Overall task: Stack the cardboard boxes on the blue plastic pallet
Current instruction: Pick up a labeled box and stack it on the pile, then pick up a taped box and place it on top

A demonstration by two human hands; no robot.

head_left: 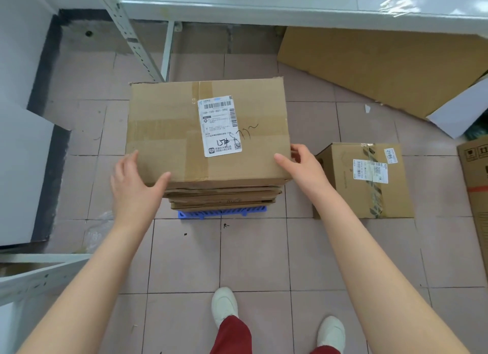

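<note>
A large taped cardboard box [169,132] with a white shipping label tops a stack of boxes [221,195] on the blue plastic pallet [223,212], of which only the front edge shows. My left hand [134,184] presses the box's near left corner, thumb on top. At the near right edge my right hand [303,166] holds it, fingers curled round the side. A smaller labelled cardboard box [367,182] stands on the floor to the right, apart from the stack.
A white table [290,7] spans the back, its leg [167,52] just behind the stack. Flattened cardboard [383,65] lies at back right. Another box [475,184] is at the right edge. White shelving [23,174] flanks the left. My feet [224,306] stand on the tiled floor.
</note>
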